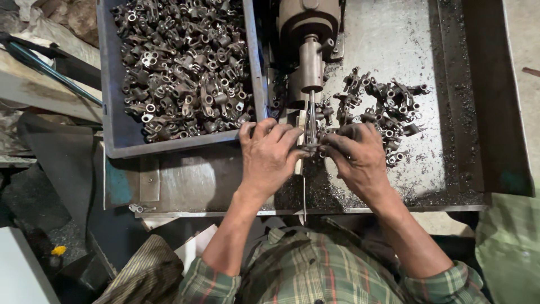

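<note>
Head view shows both your hands, left hand (270, 155) and right hand (355, 152), grasping one small metal fitting (316, 147) at the drill bit (311, 115); the bin (112, 112) sits full, with a smaller pile (388, 110) toward the desk's (191, 180) right edge.

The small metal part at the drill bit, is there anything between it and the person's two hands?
Nothing visible. Both the left hand and the right hand have their fingertips right at the small metal part beneath the thin drill bit; the fingers cover most of the part.
</note>
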